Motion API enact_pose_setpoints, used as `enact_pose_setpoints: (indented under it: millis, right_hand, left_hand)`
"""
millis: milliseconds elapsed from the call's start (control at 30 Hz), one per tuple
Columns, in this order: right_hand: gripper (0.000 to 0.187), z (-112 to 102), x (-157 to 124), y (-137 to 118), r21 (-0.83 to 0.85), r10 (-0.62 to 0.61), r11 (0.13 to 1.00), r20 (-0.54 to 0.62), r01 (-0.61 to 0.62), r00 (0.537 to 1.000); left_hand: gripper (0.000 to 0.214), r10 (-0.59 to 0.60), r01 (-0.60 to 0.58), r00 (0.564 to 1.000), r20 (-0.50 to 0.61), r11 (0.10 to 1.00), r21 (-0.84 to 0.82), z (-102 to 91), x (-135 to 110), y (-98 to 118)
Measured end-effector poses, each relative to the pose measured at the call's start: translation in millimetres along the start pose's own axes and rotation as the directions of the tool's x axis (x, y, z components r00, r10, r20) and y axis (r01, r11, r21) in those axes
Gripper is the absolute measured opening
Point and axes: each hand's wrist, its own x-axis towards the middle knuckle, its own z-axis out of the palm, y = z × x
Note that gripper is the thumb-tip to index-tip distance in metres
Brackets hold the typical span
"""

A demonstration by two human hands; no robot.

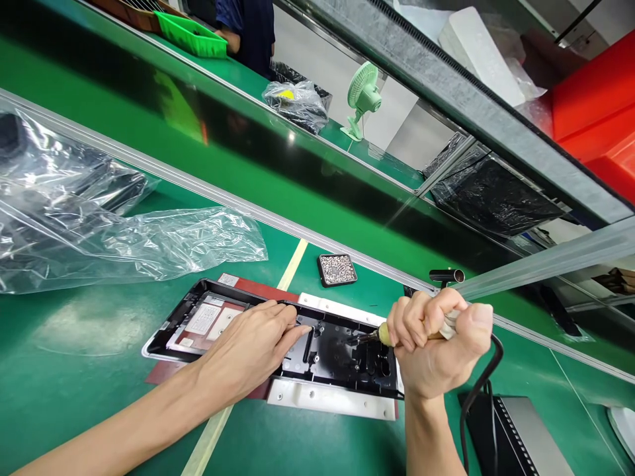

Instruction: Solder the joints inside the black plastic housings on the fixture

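A long black plastic housing (342, 354) lies in a white and red fixture (330, 398) on the green bench. My left hand (251, 347) rests flat on the housing's middle, fingers stretched out and pressing it down. My right hand (436, 344) is wrapped around a corded hand tool (381, 334) with a yellowish grip, whose tip touches the inside of the housing near its right end. The tool's black cable (479, 387) hangs down past my wrist.
A small black tray of screws (337, 270) sits behind the fixture. Crumpled clear plastic bags (124, 225) lie at the left. A grey and black box (516, 433) is at lower right. A green desk fan (363, 98), a green bin (191, 34) and another person (248, 26) are beyond the conveyor.
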Motion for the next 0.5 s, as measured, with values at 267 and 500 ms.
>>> enact_pose_setpoints:
  millis: [267, 500]
  right_hand:
    - [0.049, -3, -2, 0, -0.013, 0.003, 1.000, 0.036, -0.003, 0.999]
    - [0.049, -13, 4, -3, 0.047, 0.063, 0.996, 0.218, -0.075, 0.974]
  left_hand:
    - [0.037, -0.056, 0.055, 0.998, -0.014, 0.998, -0.035, -4.1, 0, 3]
    - [0.026, -0.128, 0.129, 0.991, 0.041, 0.991, -0.033, -3.7, 4, 4]
